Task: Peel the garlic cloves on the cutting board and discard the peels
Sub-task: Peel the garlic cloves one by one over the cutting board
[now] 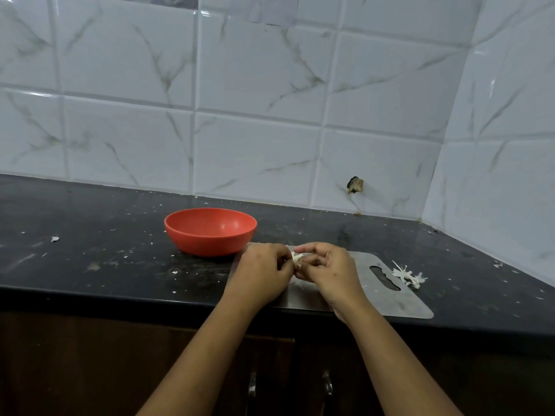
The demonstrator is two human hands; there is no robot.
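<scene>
My left hand (264, 271) and right hand (327, 273) pinch the garlic clove (295, 258). Tugged hard, it may shoot off the counter (120, 250).

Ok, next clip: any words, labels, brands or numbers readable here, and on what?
None readable.
Bowl: plain red, no marking.
Board: bare, no stamp visible.
Tiles: only grey veining.
Counter: only specks and peels.
Clove, pinched by left hand and right hand: no text.
</scene>
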